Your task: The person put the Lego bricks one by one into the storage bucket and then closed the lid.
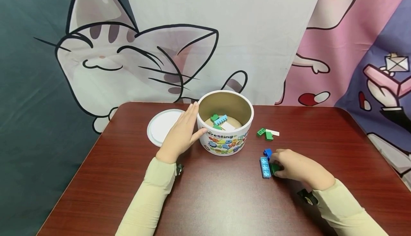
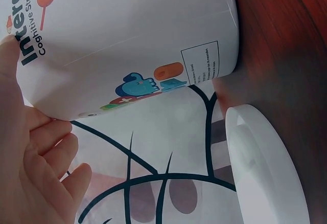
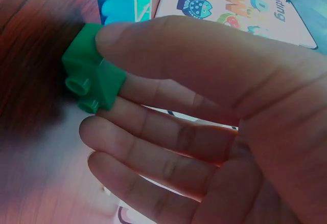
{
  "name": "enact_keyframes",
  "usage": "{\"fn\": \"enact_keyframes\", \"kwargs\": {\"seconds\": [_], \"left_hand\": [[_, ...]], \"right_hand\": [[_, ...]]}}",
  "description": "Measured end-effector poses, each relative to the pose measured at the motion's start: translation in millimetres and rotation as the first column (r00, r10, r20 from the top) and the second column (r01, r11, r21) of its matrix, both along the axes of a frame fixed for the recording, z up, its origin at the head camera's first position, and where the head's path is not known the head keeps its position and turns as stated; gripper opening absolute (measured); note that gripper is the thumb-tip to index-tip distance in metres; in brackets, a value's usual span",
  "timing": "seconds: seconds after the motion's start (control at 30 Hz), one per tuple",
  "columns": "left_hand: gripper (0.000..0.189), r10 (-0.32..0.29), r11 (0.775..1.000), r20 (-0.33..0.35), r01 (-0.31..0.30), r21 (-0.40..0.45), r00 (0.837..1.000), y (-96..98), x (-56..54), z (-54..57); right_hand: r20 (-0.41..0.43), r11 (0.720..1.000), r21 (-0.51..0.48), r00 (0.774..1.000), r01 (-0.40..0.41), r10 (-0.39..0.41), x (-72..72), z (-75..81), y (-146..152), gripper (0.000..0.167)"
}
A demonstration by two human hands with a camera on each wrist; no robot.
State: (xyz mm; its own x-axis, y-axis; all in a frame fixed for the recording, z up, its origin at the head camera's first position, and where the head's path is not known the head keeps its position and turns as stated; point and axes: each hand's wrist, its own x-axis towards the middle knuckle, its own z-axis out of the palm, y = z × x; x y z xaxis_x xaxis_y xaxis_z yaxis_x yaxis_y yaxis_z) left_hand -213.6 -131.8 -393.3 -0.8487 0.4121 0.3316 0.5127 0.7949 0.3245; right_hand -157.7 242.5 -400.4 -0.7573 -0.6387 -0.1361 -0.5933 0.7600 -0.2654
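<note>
A white round tub (image 1: pixel 224 143) with colourful print stands near the table's back edge, with green, blue and white building blocks (image 1: pixel 221 120) on its floor. Against its left side rests my left hand (image 1: pixel 180 136), fingers straight and thumb at the front of the rim. My right hand (image 1: pixel 300 166) pinches a green building block (image 3: pixel 92 70) between thumb and fingers, low over the table. Just left of that block lies a light blue block (image 1: pixel 265 167), and a darker blue block (image 1: pixel 267 153) sits behind it by the fingertips.
A white lid (image 1: pixel 160 125) lies left of the tub, partly behind my left hand. Right of the tub are green blocks (image 1: pixel 269 136) and a white block (image 1: pixel 273 132). The brown table (image 1: pixel 218 200) ends at a printed cloth (image 1: pixel 257 32).
</note>
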Motion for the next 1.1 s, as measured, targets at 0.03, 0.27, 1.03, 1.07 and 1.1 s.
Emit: {"fn": "enact_keyframes", "kwargs": {"seconds": [0.03, 0.27, 1.03, 1.07, 1.1], "left_hand": [[0.087, -0.001, 1.000, -0.002, 0.001, 0.001, 1.000, 0.0, -0.1, 0.0], [0.087, 0.000, 1.000, 0.005, 0.000, -0.001, 1.000, -0.1, 0.5, 0.3], [0.087, -0.002, 1.000, -0.002, 0.002, 0.002, 1.000, -0.5, 0.7, 0.5], [0.087, -0.003, 1.000, -0.001, 0.003, 0.000, 1.000, -0.5, 0.6, 0.6], [0.087, -0.003, 1.000, -0.001, 0.003, 0.001, 1.000, -0.3, 0.5, 0.8]], "right_hand": [[-0.003, 1.000, 0.001, 1.000, 0.001, -0.001, 0.1, 0.6, 0.4, 0.029], [-0.079, 0.997, -0.070, 0.996, -0.036, 0.031, -1.6, 7.1, 2.4, 0.026], [-0.362, 0.884, -0.467, 0.916, -0.018, -0.172, -12.9, 29.0, -22.2, 0.028], [-0.372, 0.875, -0.483, 0.909, -0.015, -0.190, -13.3, 29.8, -23.5, 0.029], [-0.384, 0.867, -0.498, 0.900, -0.013, -0.206, -13.9, 30.8, -24.9, 0.030]]}}
